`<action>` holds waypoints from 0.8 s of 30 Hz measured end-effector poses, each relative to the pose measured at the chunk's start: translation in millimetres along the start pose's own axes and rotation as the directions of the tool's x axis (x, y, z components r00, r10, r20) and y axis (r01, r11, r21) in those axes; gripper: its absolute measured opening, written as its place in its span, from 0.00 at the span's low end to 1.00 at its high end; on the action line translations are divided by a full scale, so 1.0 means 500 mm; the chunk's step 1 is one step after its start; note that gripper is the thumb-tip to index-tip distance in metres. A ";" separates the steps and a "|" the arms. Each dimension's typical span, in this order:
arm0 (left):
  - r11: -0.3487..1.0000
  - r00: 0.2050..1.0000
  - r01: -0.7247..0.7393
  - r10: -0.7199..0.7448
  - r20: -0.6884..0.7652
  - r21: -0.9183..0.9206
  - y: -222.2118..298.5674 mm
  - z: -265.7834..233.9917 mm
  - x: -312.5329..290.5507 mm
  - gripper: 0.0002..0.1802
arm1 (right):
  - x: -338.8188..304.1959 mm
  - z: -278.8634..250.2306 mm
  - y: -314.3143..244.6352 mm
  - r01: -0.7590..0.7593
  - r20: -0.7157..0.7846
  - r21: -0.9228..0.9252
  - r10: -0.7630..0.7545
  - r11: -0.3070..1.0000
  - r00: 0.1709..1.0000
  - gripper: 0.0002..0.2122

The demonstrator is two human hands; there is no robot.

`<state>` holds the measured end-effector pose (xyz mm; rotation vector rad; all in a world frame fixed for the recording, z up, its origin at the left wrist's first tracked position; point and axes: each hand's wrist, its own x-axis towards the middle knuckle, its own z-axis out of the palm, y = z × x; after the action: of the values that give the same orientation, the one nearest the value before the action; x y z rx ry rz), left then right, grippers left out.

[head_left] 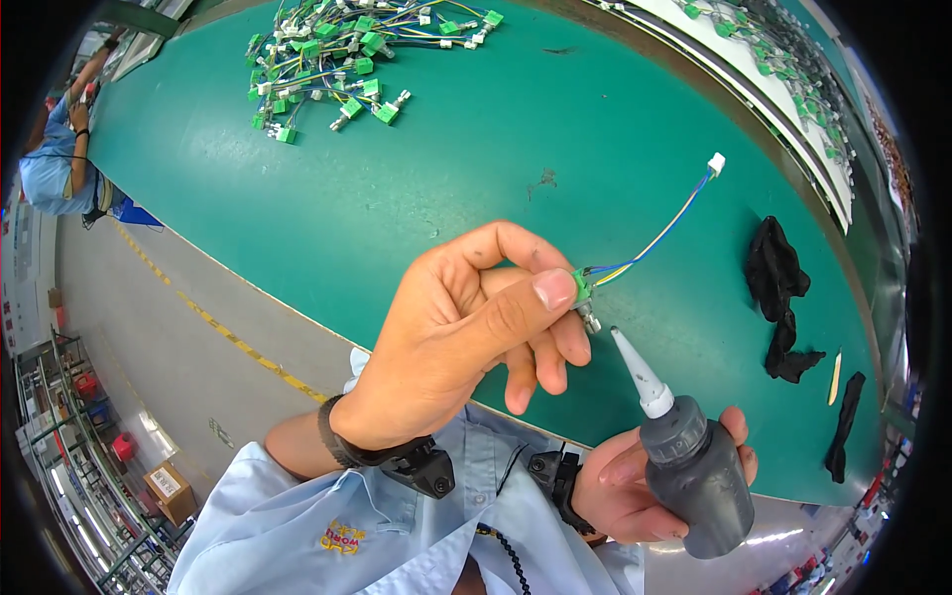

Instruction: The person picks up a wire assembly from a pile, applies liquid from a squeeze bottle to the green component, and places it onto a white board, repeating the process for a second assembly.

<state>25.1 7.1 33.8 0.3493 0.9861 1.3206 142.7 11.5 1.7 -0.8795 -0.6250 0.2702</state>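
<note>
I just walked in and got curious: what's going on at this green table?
A person's left hand pinches a small green component with a wire lead ending in a white plug. The right hand holds a dark bottle, its pale nozzle pointing up toward the component, with a gap showing between them. More such wired pieces lie in a pile at the far side of the table.
</note>
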 end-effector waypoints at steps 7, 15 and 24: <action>1.000 0.998 0.013 -0.013 0.069 -0.004 -0.004 -0.011 0.001 0.10 | 0.006 -0.013 0.001 0.011 0.038 -0.005 -0.010 1.000 0.999 0.32; 1.000 0.995 0.031 -0.030 0.090 -0.004 -0.003 -0.007 -0.001 0.11 | 0.005 -0.006 0.013 0.026 0.079 -0.012 -0.025 1.000 0.997 0.31; 0.999 0.995 0.044 -0.042 0.093 -0.016 -0.004 -0.007 -0.001 0.11 | 0.001 -0.014 0.008 0.038 0.127 -0.014 -0.036 0.999 0.991 0.31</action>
<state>23.8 4.7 30.4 0.3707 0.8992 1.2624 147.6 9.8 -4.7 -0.8706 -0.7617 0.2897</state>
